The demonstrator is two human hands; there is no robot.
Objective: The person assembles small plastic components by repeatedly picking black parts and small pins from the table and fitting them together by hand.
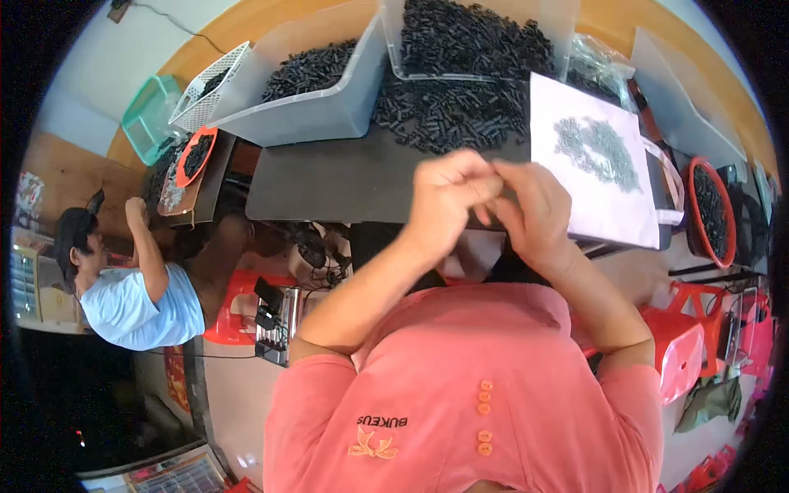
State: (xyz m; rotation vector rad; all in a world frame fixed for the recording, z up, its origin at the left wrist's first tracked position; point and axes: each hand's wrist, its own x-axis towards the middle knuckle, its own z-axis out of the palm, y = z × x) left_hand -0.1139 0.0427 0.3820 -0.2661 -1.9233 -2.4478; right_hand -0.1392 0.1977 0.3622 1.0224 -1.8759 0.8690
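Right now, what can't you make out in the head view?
All in the head view:
What the left hand and right hand hold, if anything: covered by the hands themselves.
Exact shape of the gray pieces on the white bag: too small.
Far side of the middle clear bin: cut off by the upper edge.

Short black tube-shaped pieces, plastic-looking, lie jumbled in a loose heap [452, 119] just left of the flat white bag [567, 205]. Small, slender, silvery-grey pieces [588, 146] lie scattered in a thin patch on that bag, around a sparser middle.
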